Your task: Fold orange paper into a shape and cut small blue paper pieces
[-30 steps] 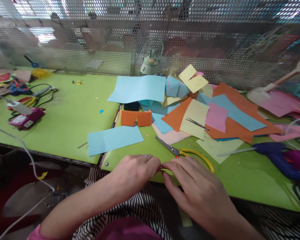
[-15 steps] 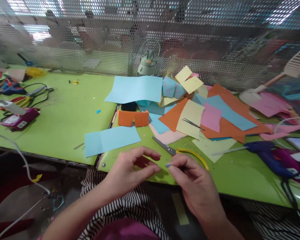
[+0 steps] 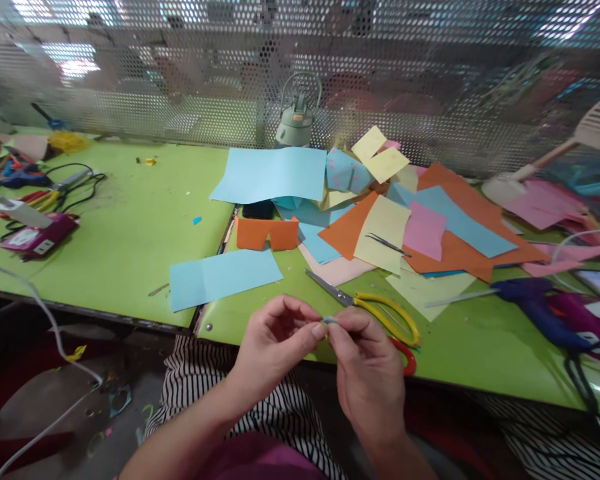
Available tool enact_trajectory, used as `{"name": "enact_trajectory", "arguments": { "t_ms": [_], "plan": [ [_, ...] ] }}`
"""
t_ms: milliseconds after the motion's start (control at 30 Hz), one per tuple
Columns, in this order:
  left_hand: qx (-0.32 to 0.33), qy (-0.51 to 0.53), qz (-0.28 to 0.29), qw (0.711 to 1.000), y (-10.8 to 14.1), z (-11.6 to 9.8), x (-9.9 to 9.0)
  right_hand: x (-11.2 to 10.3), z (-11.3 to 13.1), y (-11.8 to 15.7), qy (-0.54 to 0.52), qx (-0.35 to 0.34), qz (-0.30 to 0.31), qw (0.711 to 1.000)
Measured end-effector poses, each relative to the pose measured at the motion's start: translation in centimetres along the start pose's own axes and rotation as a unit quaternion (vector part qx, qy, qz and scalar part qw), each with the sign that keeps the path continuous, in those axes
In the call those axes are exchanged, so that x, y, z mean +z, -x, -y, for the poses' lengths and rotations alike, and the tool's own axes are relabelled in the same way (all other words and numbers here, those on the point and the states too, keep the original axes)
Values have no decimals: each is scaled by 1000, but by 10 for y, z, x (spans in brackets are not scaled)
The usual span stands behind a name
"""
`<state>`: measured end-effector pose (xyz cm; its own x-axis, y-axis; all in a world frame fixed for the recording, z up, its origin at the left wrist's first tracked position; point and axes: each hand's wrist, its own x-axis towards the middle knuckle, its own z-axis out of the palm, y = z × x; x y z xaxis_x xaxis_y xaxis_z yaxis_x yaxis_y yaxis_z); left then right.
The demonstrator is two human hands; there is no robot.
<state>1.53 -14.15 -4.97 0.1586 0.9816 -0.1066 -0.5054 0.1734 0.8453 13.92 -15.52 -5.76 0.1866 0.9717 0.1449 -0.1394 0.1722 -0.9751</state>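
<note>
Between my fingertips, over the table's front edge, is a tiny blue piece (image 3: 330, 320), too small to make out well. My left hand (image 3: 283, 337) pinches it from the left. My right hand (image 3: 367, 357) grips its other side between thumb and forefinger. Just beyond my right hand lie scissors (image 3: 387, 315) with yellow and red handles, their blades pointing up and left. A light blue paper strip (image 3: 225, 277) lies flat beyond my left hand. Behind it stands a folded orange paper piece (image 3: 267, 235) with a notch in its lower edge.
Coloured papers (image 3: 430, 227) pile up at centre right, with tweezers (image 3: 387, 245) on top. A blue glue gun (image 3: 540, 310) lies at right. A green bottle (image 3: 296, 122) stands at the back by a perforated metal screen. Pliers, cables and a purple power block (image 3: 43, 237) sit at left.
My hands have come together, and my left fingers have closed on the small blue piece that my right hand was holding. More of the scissors' handles now shows.
</note>
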Motion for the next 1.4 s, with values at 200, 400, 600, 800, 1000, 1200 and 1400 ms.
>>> {"name": "enact_trajectory", "arguments": {
  "t_ms": [200,400,600,800,1000,1200,1400],
  "plan": [
    [33,-25,24,999,1,3,-4,0,-7,4,23,-29,4,999],
    [114,-204,40,972,3,-5,-17,-15,16,-4,194,-88,117,970],
    [261,-452,73,849,6,-18,-21,-25,38,-16,440,-291,171,832],
    [313,-546,89,772,5,-18,-20,-27,36,-20,497,-357,175,771],
    [248,-465,77,846,6,-18,-22,-23,38,-14,362,-117,157,911],
    [187,-341,48,920,7,-9,-16,-16,32,-13,247,-10,89,965],
    [217,-355,19,909,7,-6,-15,-9,31,-12,300,-68,102,946]
  ]
}}
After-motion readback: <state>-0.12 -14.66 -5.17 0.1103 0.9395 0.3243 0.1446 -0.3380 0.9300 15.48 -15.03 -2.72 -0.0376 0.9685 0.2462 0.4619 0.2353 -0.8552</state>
